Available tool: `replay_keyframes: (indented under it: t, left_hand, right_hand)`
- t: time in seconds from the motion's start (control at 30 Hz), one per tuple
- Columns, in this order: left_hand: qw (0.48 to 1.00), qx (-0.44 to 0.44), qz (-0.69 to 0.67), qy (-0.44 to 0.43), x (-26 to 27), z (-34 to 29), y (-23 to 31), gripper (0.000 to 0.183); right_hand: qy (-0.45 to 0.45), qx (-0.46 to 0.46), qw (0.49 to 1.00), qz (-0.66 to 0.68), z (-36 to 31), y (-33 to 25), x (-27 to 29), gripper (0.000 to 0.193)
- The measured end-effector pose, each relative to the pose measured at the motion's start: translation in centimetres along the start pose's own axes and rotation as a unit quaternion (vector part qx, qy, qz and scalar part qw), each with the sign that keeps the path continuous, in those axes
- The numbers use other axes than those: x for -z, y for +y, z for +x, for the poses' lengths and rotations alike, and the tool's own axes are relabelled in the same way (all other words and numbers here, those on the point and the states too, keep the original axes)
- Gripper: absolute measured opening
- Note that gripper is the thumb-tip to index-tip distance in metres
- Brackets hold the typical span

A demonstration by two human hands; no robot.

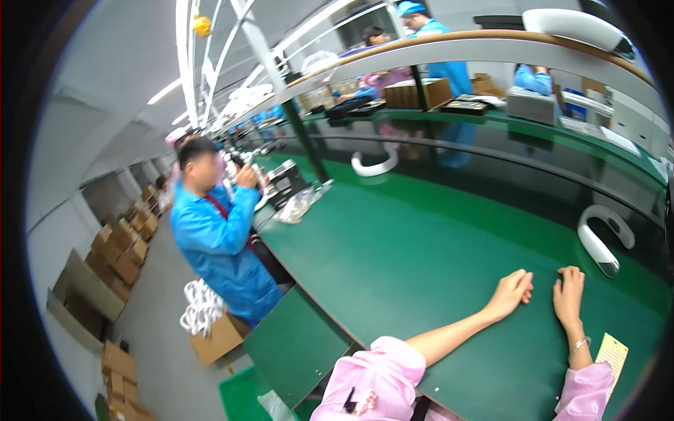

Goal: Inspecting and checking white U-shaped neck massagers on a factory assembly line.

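My left hand (512, 292) rests on the green tabletop (365, 259), its fingers loosely curled together, with nothing visible in them. To its right, my right hand (569, 291) lies palm down with fingers stretched forward, holding nothing; a bracelet circles its wrist. A gap separates the two hands. Just beyond my right hand, apart from it, lies a white U-shaped neckband device (595, 247) with a shiny end. Another white U-shaped neckband device (377, 167) lies farther off, at the far side of the table.
A yellow printed card (611, 358) lies by my right forearm. At the left, a co-worker in a blue coat (221, 238) stands by the table, near a clear plastic bag (298, 205). A carton of white bands (216, 337) stands below. A raised shelf (477, 43) crosses the far side.
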State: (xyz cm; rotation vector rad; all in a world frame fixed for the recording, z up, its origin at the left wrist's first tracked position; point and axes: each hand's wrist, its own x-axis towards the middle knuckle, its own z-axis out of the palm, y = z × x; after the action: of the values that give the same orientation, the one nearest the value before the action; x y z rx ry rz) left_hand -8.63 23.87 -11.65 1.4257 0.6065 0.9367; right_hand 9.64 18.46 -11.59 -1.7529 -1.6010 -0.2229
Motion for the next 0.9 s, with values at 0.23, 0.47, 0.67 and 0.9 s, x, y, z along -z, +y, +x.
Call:
replay_keyframes:
  t: [0.23, 0.47, 0.67, 0.9]
  left_hand:
    - [0.999, -0.04, 0.033, -0.009, 0.2, -0.3, -0.2, 0.019]
    - [0.998, -0.053, 0.022, -0.005, 0.1, 0.0, -0.3, 0.021]
    - [0.998, -0.047, 0.036, 0.014, -0.1, 0.0, -0.5, 0.028]
    - [0.995, -0.07, 0.066, 0.017, -0.4, -0.4, -0.5, 0.021]
  right_hand:
    - [-0.029, 0.013, 0.999, -0.013, -0.1, -0.3, -0.3, 0.023]
    - [-0.026, 0.02, 0.999, -0.016, 0.0, 0.3, -0.7, 0.024]
    - [-0.025, 0.023, 0.999, -0.033, -0.2, 0.7, -0.8, 0.023]
    - [-0.021, 0.035, 0.998, -0.038, -0.2, 0.5, -0.6, 0.024]
